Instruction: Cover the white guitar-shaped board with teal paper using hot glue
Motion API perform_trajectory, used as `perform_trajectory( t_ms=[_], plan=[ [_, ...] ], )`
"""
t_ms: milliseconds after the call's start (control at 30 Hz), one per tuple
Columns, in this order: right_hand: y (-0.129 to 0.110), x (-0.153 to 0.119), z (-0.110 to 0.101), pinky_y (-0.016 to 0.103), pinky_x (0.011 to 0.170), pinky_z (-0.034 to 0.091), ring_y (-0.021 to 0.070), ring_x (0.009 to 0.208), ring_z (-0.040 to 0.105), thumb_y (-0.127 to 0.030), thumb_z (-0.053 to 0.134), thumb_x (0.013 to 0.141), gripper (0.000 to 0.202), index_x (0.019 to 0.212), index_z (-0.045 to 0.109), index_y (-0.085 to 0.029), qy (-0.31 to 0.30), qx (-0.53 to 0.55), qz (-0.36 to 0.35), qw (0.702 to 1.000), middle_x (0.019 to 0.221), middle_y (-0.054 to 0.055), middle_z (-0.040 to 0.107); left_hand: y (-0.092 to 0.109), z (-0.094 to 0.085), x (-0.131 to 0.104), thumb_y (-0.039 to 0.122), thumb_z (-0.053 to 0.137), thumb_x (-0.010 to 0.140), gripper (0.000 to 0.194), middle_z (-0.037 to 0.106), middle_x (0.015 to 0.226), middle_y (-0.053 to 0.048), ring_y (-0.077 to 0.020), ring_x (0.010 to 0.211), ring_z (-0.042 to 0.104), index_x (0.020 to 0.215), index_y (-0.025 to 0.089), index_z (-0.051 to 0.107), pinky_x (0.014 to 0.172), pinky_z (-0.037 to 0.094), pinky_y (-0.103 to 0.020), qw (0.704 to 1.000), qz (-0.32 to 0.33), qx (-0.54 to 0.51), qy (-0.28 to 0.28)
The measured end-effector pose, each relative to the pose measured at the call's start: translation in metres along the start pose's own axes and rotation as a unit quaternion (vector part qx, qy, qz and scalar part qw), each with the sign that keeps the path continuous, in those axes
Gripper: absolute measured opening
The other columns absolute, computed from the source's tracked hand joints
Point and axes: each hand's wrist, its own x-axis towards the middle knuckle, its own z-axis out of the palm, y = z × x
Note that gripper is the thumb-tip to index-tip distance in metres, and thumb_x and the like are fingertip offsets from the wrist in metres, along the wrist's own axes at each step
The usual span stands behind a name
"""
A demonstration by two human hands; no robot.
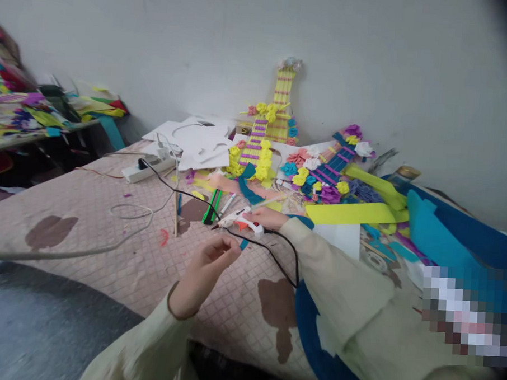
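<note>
My left hand (208,266) is over the front of the table, thumb and fingers pinched on a small blue strip (244,244). Just beyond it, my right hand (268,217) grips the back of a white glue gun (258,231) with an orange trigger (242,226). The gun's dark nozzle points left, above and apart from my left fingers. From the gun a black cord (297,259) loops right and down past my right sleeve. Behind the gun lie a green box cutter (212,206) and a slim white stick (227,204).
A white power strip (147,169) stands back left, with a pale cable (103,249) crossing the table. Decorated yellow (255,139) and blue (332,165) woven pieces with paper flowers stand by the wall. Yellow strips (349,213) and blue sheets (437,226) crowd the right.
</note>
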Motion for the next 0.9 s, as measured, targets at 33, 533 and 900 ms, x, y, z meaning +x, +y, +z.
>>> perform_trajectory(
  t_ms=[33, 533, 900],
  plan=[
    [-0.001, -0.004, -0.006, 0.023, 0.046, 0.032, 0.0083, 0.042, 0.04, -0.044, 0.064, 0.067, 0.041, 0.04, 0.052, -0.015, 0.012, -0.01, -0.004, 1.0, 0.035, -0.004, 0.043, 0.001, 0.001, 0.002, 0.027, 0.055, 0.074, 0.014, 0.043, 0.06, 0.002, -0.0093, 0.056, 0.037, 0.064, 0.018, 0.051, 0.052, 0.032, -0.022, 1.0, -0.006, 0.018, -0.014],
    [-0.004, -0.118, -0.054, 0.025, 0.06, 0.04, 0.0107, 0.061, 0.053, -0.028, 0.066, 0.064, 0.014, 0.067, 0.066, -0.015, 0.036, 0.103, 0.045, 0.993, 0.064, 0.0, 0.062, -0.004, 0.07, 0.069, 0.024, 0.053, 0.071, 0.013, 0.05, 0.058, 0.003, -0.0083, 0.053, 0.041, 0.063, 0.015, 0.056, 0.049, 0.032, -0.021, 0.95, 0.039, 0.24, -0.194],
    [0.037, -0.111, -0.073, 0.023, 0.047, 0.034, 0.0082, 0.05, 0.045, -0.032, 0.064, 0.064, 0.018, 0.066, 0.067, -0.014, 0.138, 0.11, 0.093, 0.98, 0.055, -0.001, 0.057, -0.022, 0.099, 0.105, 0.024, 0.043, 0.082, 0.018, 0.059, 0.068, -0.002, -0.0136, 0.064, 0.053, 0.075, 0.015, 0.057, 0.059, 0.04, -0.025, 0.894, 0.159, 0.394, -0.142]
  ],
)
